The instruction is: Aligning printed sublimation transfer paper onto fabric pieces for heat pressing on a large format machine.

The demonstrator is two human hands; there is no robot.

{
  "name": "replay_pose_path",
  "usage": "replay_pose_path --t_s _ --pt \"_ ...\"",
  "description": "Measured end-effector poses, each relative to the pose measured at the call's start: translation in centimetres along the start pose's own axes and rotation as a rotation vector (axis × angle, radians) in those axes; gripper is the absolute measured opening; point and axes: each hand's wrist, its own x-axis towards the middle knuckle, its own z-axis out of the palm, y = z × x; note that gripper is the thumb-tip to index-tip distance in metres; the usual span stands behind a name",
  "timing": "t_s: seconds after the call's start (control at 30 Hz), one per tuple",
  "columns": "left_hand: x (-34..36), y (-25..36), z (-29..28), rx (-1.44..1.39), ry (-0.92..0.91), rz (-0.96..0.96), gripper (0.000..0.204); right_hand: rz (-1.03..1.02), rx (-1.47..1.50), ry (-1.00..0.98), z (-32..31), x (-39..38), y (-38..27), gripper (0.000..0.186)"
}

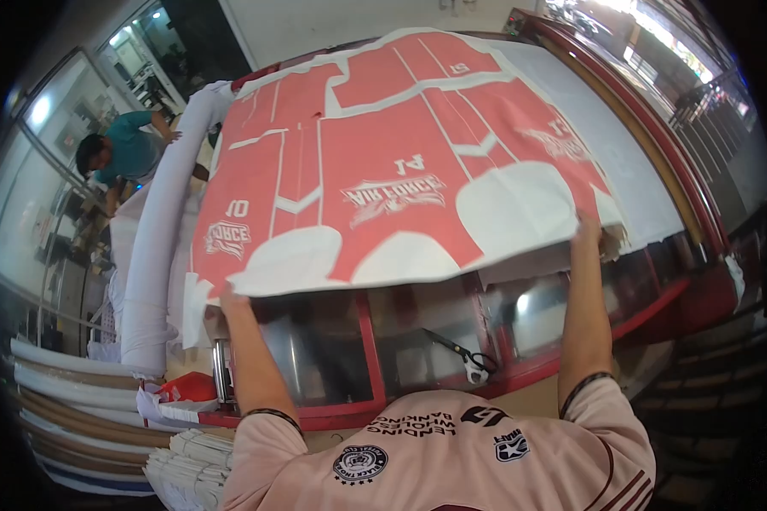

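A wide red-and-white printed sheet (383, 153), patterned with garment-panel shapes, lies over a large red-framed machine bed (370, 349), its near edge lifted. My left hand (233, 298) grips that edge at the lower left corner, its fingers partly hidden. My right hand (584, 225) holds the same edge near the right corner. Between my forearms, black-handled scissors (462, 353) lie on the machine's dark surface, below the sheet.
A co-worker in a teal top (132, 145) bends at the left beside a long white fabric roll (157, 255). Stacked rolls (68, 409) and paper bundles (187, 473) sit at lower left. The machine's red rail (707, 234) runs along the right, near a railing (698, 111).
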Motion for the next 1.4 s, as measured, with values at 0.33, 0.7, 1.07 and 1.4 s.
replay_pose_path --t_s 0.33,0.7,1.07,1.4 --pt "-5.1 -4.0 -11.1 0.098 0.056 -0.210 0.031 0.001 -0.074 0.375 -4.8 -2.0 6.4 0.044" --pt "-6.9 -7.7 -10.7 0.229 0.257 -0.278 0.032 0.090 -0.178 0.159 -6.5 -2.9 4.2 0.043" --pt "-17.5 -5.1 -11.6 0.241 0.180 -0.026 0.056 0.114 -0.344 0.001 -21.1 -13.7 8.9 0.059" --pt "-20.3 -4.2 -14.7 0.238 0.048 -0.006 0.054 0.082 -0.377 0.087 -18.4 -14.0 8.9 0.040"
